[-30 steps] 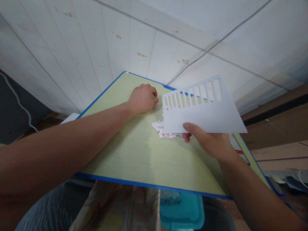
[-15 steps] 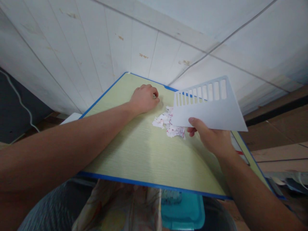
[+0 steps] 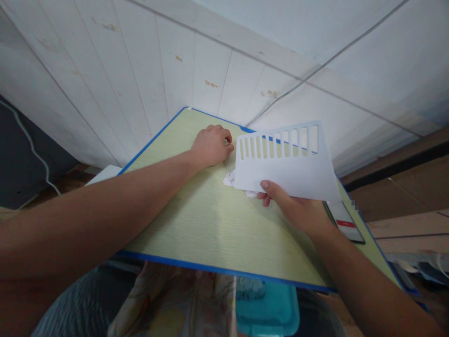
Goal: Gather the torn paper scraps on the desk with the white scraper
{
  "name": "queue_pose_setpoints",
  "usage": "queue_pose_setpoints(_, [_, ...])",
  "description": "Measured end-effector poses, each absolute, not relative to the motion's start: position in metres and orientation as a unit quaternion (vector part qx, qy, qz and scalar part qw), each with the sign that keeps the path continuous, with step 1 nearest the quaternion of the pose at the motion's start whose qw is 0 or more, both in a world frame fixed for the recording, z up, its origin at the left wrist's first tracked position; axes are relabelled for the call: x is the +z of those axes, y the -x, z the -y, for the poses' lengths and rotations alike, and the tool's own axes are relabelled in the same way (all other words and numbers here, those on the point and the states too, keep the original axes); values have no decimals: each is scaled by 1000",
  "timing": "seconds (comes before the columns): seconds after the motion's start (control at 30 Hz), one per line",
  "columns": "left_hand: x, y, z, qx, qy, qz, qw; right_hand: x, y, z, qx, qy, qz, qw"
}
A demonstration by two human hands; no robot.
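Observation:
My right hand [image 3: 289, 201] grips the lower edge of a white sheet [image 3: 280, 175] with a row of slots cut along its top, thumb in front and fingers behind. The sheet is tilted up over a small pile of torn paper scraps [image 3: 229, 179] and covers most of it. My left hand [image 3: 213, 145] rests on the table farther back, left of the sheet. Its fingers are curled in, and whether something small sits in them is hidden. Both hands are above a pale green table [image 3: 196, 220] with a blue edge.
A phone-like flat object [image 3: 349, 227] with a red band lies at the table's right side. Below the front edge are a teal plastic container [image 3: 268, 309] and a patterned cloth [image 3: 182, 299]. A white panelled wall [image 3: 175, 61] with a cable [image 3: 326, 61] stands behind.
My right hand has moved the slotted sheet left and slightly down, so it hides more of the scraps. More of the flat object at the right shows. My left hand has stayed put.

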State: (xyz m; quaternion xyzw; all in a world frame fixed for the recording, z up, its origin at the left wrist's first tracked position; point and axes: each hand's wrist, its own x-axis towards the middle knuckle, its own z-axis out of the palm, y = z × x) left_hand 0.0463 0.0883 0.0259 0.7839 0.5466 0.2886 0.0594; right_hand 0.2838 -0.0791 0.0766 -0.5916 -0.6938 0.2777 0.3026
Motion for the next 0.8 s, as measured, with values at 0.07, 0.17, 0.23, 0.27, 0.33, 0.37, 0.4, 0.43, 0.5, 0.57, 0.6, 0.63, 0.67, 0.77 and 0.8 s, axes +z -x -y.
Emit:
queue_pose_setpoints(0.07, [26,-46,-89,287,-785,-546,57,76,-281,80,296,588,695,288])
queue_pose_setpoints(0.17, [25,-47,-89,287,-787,-544,57,76,-281,78,301,589,696,278])
queue_pose_setpoints(0.23, [25,-47,-89,289,-786,-543,60,75,-284,77,297,587,700,278])
queue_pose_setpoints(0.27, [25,-46,-89,289,-786,-543,61,74,-285,77,294,584,703,281])
queue_pose_setpoints(0.33, [25,-46,-89,288,-786,-544,62,74,-289,76,290,573,711,286])
queue_pose_setpoints(0.37, [26,-46,-90,287,-786,-544,63,74,-291,77,291,566,717,285])
queue_pose_setpoints(0.4, [26,-46,-90,285,-786,-544,65,75,-292,77,294,558,723,282])
queue_pose_setpoints(0.43, [26,-46,-90,283,-787,-545,67,76,-293,78,299,549,730,277])
queue_pose_setpoints(0.5, [27,-46,-91,280,-787,-546,70,78,-295,80,312,528,743,267])
queue_pose_setpoints(0.57, [26,-46,-92,281,-785,-547,73,80,-297,82,323,511,753,260])
queue_pose_setpoints(0.6, [26,-46,-93,284,-784,-547,74,81,-297,83,328,504,756,257])
queue_pose_setpoints(0.63, [26,-46,-93,287,-784,-545,76,82,-298,84,334,500,758,254])
queue_pose_setpoints(0.67, [25,-46,-93,289,-785,-543,78,83,-298,85,341,497,758,250])
queue_pose_setpoints(0.77, [25,-46,-93,291,-786,-540,84,88,-298,86,371,485,758,230])
queue_pose_setpoints(0.8, [25,-46,-92,290,-785,-541,85,89,-298,86,382,481,757,223])
